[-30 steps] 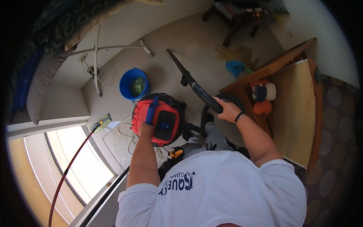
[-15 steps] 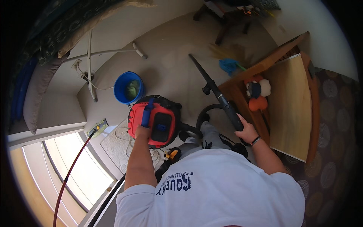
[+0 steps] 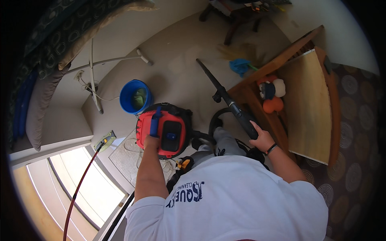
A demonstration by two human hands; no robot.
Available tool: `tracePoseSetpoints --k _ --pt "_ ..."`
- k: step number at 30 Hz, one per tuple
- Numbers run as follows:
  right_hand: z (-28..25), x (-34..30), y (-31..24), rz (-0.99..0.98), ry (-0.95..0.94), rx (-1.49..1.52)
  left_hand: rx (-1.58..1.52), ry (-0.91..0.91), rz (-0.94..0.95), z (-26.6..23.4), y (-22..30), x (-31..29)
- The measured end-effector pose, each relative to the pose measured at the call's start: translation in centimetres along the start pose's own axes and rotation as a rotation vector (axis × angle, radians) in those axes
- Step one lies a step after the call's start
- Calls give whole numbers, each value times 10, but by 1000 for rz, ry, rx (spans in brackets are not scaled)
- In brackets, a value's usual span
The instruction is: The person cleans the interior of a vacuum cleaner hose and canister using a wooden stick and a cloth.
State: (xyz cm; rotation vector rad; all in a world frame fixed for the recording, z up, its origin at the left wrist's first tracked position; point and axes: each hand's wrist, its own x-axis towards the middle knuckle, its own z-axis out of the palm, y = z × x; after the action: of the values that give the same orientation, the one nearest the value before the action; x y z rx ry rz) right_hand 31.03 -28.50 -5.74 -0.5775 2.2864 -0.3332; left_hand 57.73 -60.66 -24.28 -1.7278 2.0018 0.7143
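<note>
A red and black vacuum cleaner point(image 3: 172, 138) stands on the floor in front of me, with a blue handle across its top. My left hand point(image 3: 151, 142) is closed round the near end of that handle. In my right hand point(image 3: 263, 138) is the grip end of a black vacuum wand point(image 3: 228, 98), which slants away to the far left with its tip above the floor. A black hose point(image 3: 217, 117) curves near my feet between the wand and the vacuum. The fingers of my right hand are partly hidden behind the wand.
A blue bucket point(image 3: 131, 97) with a green cloth inside stands beyond the vacuum. To the right is a wooden cabinet point(image 3: 309, 112) with stuffed toys point(image 3: 272, 96). A broom point(image 3: 237, 52) and a blue dustpan-like item point(image 3: 240, 66) lie farther off. A red-poled mop point(image 3: 105, 141) leans at left.
The view has shifted slightly. My hands keep their hold on the vacuum handle and the wand, with hardly any movement.
</note>
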Motion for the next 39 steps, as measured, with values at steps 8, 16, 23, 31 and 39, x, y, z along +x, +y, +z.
tracePoseSetpoints --k 8,16,23,31,39 --pt "-9 -49 25 92 155 108 -84 -114 -81 -14 11 -11" --pt "-1 1 7 141 190 80 -88 -157 -83 -11 11 -5" --pt "1 -43 17 83 72 57 -49 -40 -5 0 -2 0" --pt "-33 -117 12 100 -106 -126 -96 -154 -78 -25 22 -23" --pt "-88 -167 2 -77 -1 474 -11 350 405 -41 69 -83"
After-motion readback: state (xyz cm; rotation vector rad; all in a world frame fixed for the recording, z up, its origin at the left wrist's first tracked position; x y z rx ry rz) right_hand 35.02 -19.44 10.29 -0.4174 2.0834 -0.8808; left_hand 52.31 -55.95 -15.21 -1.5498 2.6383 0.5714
